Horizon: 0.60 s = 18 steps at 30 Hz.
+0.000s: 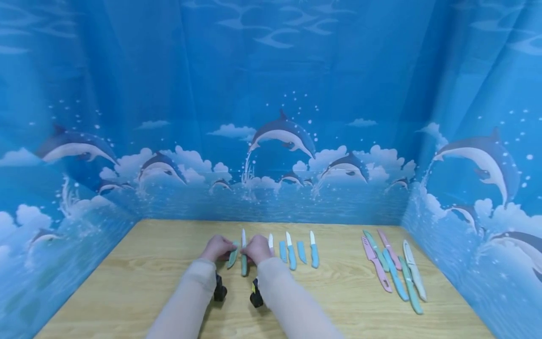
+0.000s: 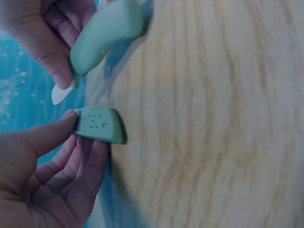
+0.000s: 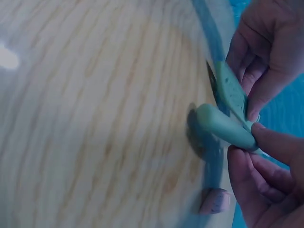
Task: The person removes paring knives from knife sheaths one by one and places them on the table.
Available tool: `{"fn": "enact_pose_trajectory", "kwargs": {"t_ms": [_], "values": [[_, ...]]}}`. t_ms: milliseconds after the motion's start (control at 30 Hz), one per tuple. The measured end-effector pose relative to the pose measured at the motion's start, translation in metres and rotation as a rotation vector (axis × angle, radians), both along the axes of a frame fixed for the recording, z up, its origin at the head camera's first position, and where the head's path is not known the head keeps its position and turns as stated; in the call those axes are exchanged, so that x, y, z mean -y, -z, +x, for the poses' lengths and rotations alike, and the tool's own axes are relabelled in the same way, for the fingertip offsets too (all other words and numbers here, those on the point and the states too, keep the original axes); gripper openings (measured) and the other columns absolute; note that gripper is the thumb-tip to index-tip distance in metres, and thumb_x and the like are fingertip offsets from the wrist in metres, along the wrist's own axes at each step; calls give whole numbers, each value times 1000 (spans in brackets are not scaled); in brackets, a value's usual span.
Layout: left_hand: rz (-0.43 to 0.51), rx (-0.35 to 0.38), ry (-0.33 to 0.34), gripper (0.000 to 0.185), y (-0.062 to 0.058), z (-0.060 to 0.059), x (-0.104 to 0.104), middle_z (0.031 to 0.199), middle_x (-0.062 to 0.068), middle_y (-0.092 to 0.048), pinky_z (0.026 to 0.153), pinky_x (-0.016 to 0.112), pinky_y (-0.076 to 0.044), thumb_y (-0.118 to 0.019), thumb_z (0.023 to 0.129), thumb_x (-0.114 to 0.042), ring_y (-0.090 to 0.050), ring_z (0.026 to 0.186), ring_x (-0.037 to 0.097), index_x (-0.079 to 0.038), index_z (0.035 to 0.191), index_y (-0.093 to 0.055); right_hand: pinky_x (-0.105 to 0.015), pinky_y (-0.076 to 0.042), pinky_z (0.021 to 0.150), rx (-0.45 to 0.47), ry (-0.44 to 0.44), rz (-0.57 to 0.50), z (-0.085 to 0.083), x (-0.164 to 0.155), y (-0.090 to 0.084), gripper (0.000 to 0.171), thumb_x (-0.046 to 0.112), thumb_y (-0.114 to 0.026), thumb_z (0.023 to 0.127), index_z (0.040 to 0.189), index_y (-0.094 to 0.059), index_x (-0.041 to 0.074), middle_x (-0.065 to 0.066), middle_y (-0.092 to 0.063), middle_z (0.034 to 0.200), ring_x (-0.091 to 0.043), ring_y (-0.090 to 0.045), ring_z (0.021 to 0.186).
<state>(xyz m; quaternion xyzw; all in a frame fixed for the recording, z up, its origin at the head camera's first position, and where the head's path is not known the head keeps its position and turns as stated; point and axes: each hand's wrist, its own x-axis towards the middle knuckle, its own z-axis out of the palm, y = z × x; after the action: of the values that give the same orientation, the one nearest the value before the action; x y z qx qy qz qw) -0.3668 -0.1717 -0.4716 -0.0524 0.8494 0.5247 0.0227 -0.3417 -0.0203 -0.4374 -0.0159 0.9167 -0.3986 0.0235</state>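
My left hand pinches a light green knife sheath between thumb and fingers; raised letters show on its side in the left wrist view. Just to the right, my right hand grips a green-handled paring knife near where handle meets blade. Its pale blade points away from me, toward the back wall. In the right wrist view the green handle lies close beside the sheath, and the blade is mostly hidden by fingers. The blade is out of the sheath.
Right of my hands, a partly hidden pink-handled knife, two blue knives and two blue sheaths lie in a row. Several pink, green, blue and white knives lie bunched at the right. Dolphin-printed curtains border the wooden table.
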Motion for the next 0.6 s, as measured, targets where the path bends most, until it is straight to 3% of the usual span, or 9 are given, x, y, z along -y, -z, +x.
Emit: {"fn": "enact_pose_trajectory", "kwargs": {"t_ms": [100,167,233,400,600], "values": [[-4,54,-48,19,-25,21,-12,83,16,-64,59,26,-55,-69,84,0,-61,59,12,14,95,-62,-34,-46,80,-5,28,39,0,1,1,24,17,-81,76,62,-64,9,-1,-58,48,-12,-55,43],[-4,66,-57,17,-26,23,-13,79,12,-65,57,24,-54,-69,84,-1,-58,56,9,12,94,-62,-38,-47,83,-8,31,75,-1,3,3,24,18,-81,77,64,-63,9,0,-58,51,-13,-56,49],[-27,77,-70,15,-21,18,-13,73,8,-64,55,24,-52,-71,83,-2,-57,54,8,10,89,-64,-46,-43,92,-18,32,117,-3,3,6,23,19,-81,76,67,-63,9,0,-59,58,-16,-58,59],[-183,62,-69,22,-20,16,-14,54,0,-52,50,23,-42,-73,83,-9,-48,48,10,-3,65,-61,-55,-42,99,-39,42,131,-8,2,11,18,15,-81,75,71,-65,6,-6,-68,79,-24,-64,85],[-255,16,-68,31,-22,18,-16,50,-1,-49,49,24,-39,-73,83,-9,-45,47,11,-7,57,-56,-55,-45,94,-83,80,151,-15,3,14,14,13,-80,75,74,-68,6,-12,-71,93,-30,-66,94]]}}
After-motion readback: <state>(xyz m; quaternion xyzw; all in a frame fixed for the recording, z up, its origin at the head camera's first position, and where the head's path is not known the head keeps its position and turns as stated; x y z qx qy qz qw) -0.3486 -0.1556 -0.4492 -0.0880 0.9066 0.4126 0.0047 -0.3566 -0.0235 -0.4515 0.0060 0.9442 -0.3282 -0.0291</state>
